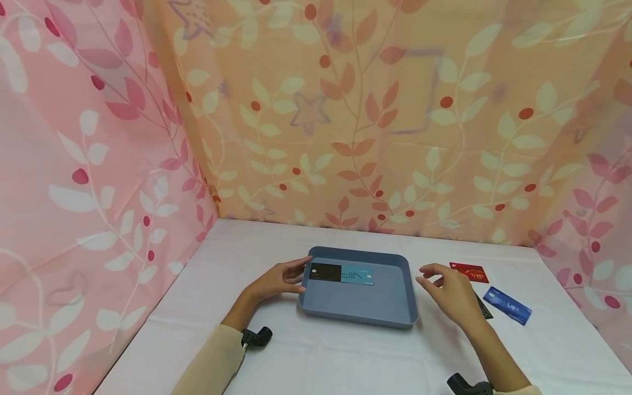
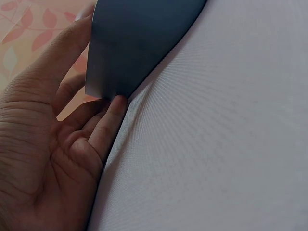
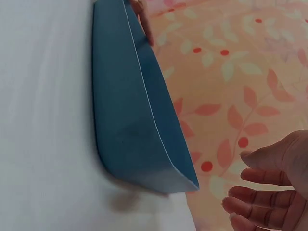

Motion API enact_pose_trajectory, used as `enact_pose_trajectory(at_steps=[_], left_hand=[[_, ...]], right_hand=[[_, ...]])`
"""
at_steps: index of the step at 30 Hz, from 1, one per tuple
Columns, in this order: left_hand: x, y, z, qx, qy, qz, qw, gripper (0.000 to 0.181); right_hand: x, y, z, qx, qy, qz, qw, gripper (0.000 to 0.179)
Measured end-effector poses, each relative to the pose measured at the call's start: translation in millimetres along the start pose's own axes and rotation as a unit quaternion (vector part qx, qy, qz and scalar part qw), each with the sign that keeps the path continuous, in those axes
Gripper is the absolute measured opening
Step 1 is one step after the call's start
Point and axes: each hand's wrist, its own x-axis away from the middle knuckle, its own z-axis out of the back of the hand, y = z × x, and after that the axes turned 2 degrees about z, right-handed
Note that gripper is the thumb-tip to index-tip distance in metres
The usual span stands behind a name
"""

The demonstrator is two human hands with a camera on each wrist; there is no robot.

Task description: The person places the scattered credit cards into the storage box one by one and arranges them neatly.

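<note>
A blue-grey rectangular tray (image 1: 355, 312) stands on the table. My left hand (image 1: 278, 281) holds its left end, with thumb and fingers spread along the rim; the left wrist view shows fingertips against the outer wall. Inside the tray, a black card (image 1: 325, 272) and a light blue card (image 1: 357, 275) lie side by side near the far left. Beyond the right wall, apart from the tray, hovers my right hand (image 1: 451, 293), fingers bent loosely with nothing between them. Near it lie a red VIP card (image 1: 471, 272), a blue VIP card (image 1: 507, 305) and a dark card (image 1: 485, 308) partly hidden behind the hand.
A white cloth covers the table (image 1: 345, 362). Leaf-patterned fabric walls (image 1: 306, 137) enclose the back and both sides. Black wrist mounts (image 1: 257, 337) sit on both forearms.
</note>
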Motion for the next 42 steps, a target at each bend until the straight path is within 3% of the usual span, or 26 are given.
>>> enact_pose_trajectory(at_steps=[11,20,27,34,42], left_hand=[[1.1,1.1,0.7,0.003,-0.007,-0.012,0.9999,0.087],[-1.6,2.9,2.9,0.007,-0.007,-0.006,0.9999,0.087],[-5.2,1.6,2.0,0.007,-0.009,-0.009,0.9999,0.087],[-2.7,0.9,1.5,0.008,-0.003,0.002,1.0,0.088],[-0.9,-0.5,1.6,0.007,-0.003,0.0,1.0,0.087]], right_hand=[[-3.0,40,13,0.036,0.016,0.002,0.9992,0.036],[-6.6,73,25,0.044,-0.002,-0.023,0.9987,0.045],[-6.0,91,44,0.077,-0.056,-0.058,0.9938,0.061],[-9.0,101,50,0.107,-0.144,-0.107,0.9779,0.079],[-7.9,107,48,0.127,-0.169,-0.127,0.969,0.082]])
